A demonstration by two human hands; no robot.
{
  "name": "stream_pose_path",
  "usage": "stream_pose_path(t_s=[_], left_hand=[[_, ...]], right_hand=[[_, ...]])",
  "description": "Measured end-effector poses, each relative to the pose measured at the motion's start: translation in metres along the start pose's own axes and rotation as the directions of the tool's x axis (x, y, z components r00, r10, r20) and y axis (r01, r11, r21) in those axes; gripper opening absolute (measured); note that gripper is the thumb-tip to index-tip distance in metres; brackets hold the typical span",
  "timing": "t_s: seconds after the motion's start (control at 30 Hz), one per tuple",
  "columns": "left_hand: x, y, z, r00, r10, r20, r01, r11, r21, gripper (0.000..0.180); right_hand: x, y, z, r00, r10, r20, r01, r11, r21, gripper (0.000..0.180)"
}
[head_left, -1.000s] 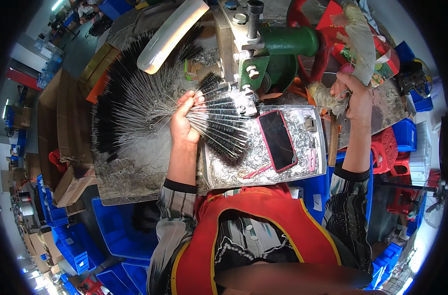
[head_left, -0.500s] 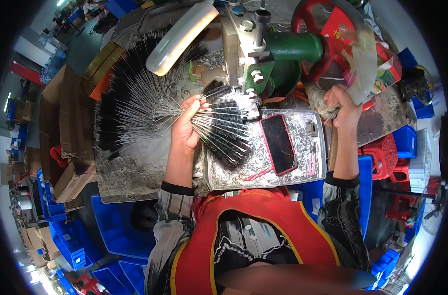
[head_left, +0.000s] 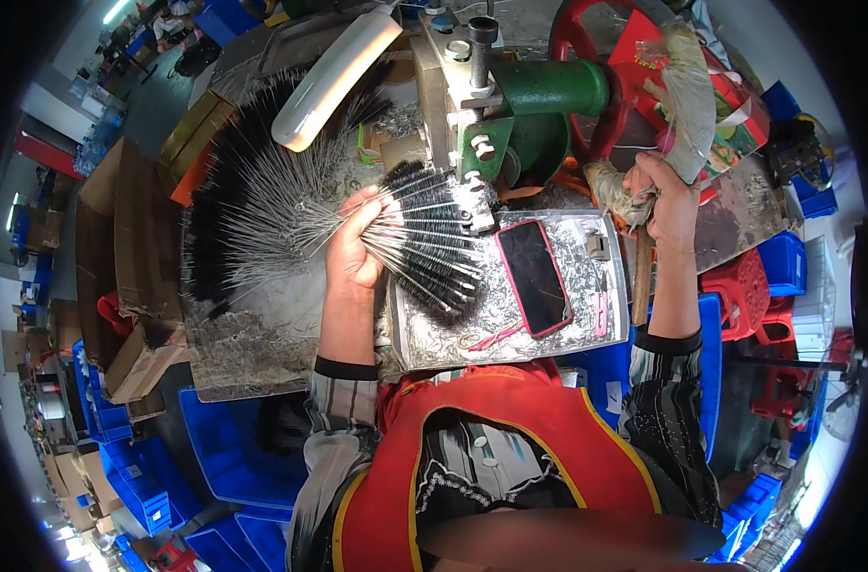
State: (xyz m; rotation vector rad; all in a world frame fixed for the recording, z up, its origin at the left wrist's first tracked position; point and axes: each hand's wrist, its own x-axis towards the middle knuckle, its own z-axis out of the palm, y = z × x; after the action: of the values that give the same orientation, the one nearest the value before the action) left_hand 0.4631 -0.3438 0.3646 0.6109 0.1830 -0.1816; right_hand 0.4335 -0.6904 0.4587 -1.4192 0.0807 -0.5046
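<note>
Head view: my left hand point(head_left: 355, 250) keeps its fan of wire brushes point(head_left: 432, 238) pressed at the green machine point(head_left: 510, 105); my right hand point(head_left: 665, 198), fisted on the wrapped lever point(head_left: 689, 91), has drawn it nearer; another cut seems underway.

Dark-screened phone point(head_left: 532, 276) in red case on metal tray point(head_left: 605, 329), colourful red printed package point(head_left: 729, 114) upper right

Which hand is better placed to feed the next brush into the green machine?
Left. The left hand holds the fanned bundle of black-bristled wire brushes, its tips beside the green metal machine. The right hand grips the cloth-wrapped lever.
</note>
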Motion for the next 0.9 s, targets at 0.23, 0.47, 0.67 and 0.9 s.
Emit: stream_pose_path(t_s=[0.23,0.47,0.67,0.9], left_hand=[[0.011,-0.004,-0.003,0.996,0.060,-0.060,-0.058,0.998,0.032,0.022],[0.007,-0.002,0.010,0.996,0.070,-0.062,-0.066,0.996,0.064,0.024],[0.011,-0.004,0.003,0.992,0.084,-0.096,-0.077,0.994,0.073,0.024],[0.018,-0.004,0.002,0.999,0.046,-0.028,-0.046,0.999,0.005,0.025]], right_hand=[[-0.001,0.001,0.005,0.999,-0.025,-0.023,0.025,0.999,0.023,0.009],[0.005,-0.036,0.008,0.997,0.083,0.009,-0.080,0.985,-0.154,0.029],[0.011,-0.021,0.000,0.996,0.045,0.078,-0.048,0.998,0.042,0.015],[0.001,0.046,-0.002,0.930,-0.344,0.130,0.349,0.937,-0.022,0.015]])
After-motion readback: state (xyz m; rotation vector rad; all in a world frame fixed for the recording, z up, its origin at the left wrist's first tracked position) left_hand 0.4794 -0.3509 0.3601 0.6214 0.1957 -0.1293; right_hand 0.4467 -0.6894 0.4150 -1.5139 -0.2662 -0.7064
